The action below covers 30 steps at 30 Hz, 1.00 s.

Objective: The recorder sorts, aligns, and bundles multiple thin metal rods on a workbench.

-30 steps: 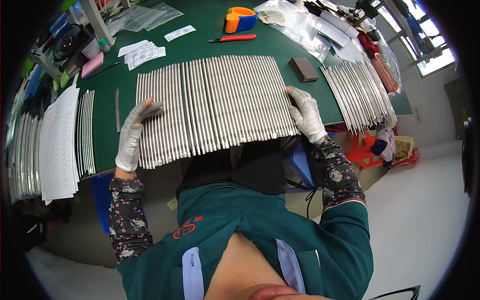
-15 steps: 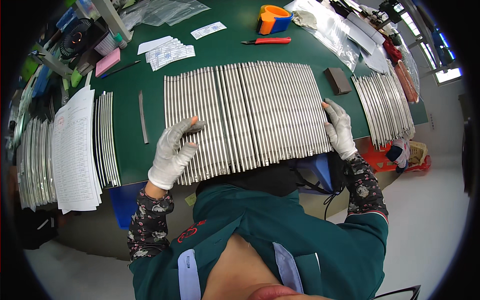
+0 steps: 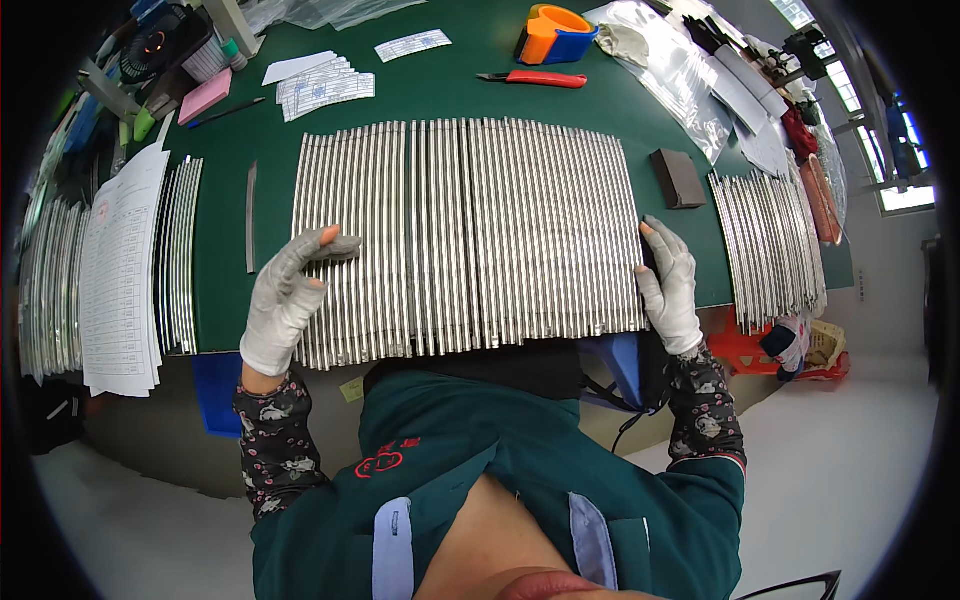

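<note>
A wide row of thin silvery metal rods point(image 3: 540, 235) lies side by side on the green table, with two narrow dark gaps left of its middle. My left hand point(image 3: 285, 300), in a pale glove with bare thumb and fingertip, is at the row's near left edge. Its fingers are stretched and apart, reaching over the outermost rods. At the right edge, my right hand point(image 3: 672, 290), gloved the same way, rests beside the last rod with thumb and fingers spread. Neither hand is wrapped round a rod.
Smaller rod groups flank the row: one at right point(image 3: 768, 250), one at left point(image 3: 180, 255) beside printed sheets point(image 3: 122, 275). A dark block point(image 3: 678, 180), flat dark strip point(image 3: 251, 215), red-handled knife point(image 3: 545, 78), orange-blue tape dispenser point(image 3: 552, 35) and paper slips point(image 3: 325, 88) lie around.
The whole view has shifted slightly. My left hand has moved left along the rods, toward the row's outer edge. My right hand stays by the right edge.
</note>
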Motion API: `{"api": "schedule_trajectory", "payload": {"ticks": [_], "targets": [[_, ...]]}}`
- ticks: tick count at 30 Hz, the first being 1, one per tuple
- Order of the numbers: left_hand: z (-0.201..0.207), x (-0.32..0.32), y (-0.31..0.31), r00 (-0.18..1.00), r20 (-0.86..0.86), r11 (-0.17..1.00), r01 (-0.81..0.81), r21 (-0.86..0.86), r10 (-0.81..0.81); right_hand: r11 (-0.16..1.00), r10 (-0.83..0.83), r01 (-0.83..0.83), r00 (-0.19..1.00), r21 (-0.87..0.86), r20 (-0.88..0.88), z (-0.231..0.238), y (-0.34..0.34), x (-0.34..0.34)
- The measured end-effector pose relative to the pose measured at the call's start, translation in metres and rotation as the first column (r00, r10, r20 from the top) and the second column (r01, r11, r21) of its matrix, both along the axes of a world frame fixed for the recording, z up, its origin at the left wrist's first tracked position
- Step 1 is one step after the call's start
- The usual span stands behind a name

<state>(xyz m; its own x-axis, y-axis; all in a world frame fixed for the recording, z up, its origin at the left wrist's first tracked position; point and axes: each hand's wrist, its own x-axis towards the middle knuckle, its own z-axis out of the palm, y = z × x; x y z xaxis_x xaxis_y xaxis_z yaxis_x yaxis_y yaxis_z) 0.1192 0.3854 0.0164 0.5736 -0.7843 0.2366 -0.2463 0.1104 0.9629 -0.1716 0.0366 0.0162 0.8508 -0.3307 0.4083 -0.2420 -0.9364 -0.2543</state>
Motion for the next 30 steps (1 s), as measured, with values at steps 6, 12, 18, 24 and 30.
{"api": "schedule_trajectory", "payload": {"ticks": [6,12,18,24,30], "targets": [[-0.004,0.002,-0.003,0.997,-0.077,1.000,0.009,0.005,-0.009,0.975,-0.115,0.048,0.944,0.218,0.308,0.007,-0.039,0.010],[-0.002,-0.001,-0.003,0.998,-0.068,1.000,-0.017,0.000,0.017,0.900,-0.341,0.319,0.940,-0.297,-0.026,-0.004,-0.084,0.037],[-0.002,0.000,-0.004,0.997,-0.067,0.999,-0.045,0.027,0.047,0.809,-0.489,0.417,0.869,-0.413,-0.079,0.005,-0.064,0.025],[0.003,-0.001,-0.004,0.991,-0.120,0.997,-0.060,0.044,0.065,0.882,-0.302,0.278,0.953,-0.381,-0.005,0.036,-0.026,0.027],[0.046,-0.028,-0.032,0.549,0.813,0.941,-0.126,0.313,-0.197,0.973,0.197,-0.223,0.937,-0.059,-0.288,0.003,0.018,0.029]]}}
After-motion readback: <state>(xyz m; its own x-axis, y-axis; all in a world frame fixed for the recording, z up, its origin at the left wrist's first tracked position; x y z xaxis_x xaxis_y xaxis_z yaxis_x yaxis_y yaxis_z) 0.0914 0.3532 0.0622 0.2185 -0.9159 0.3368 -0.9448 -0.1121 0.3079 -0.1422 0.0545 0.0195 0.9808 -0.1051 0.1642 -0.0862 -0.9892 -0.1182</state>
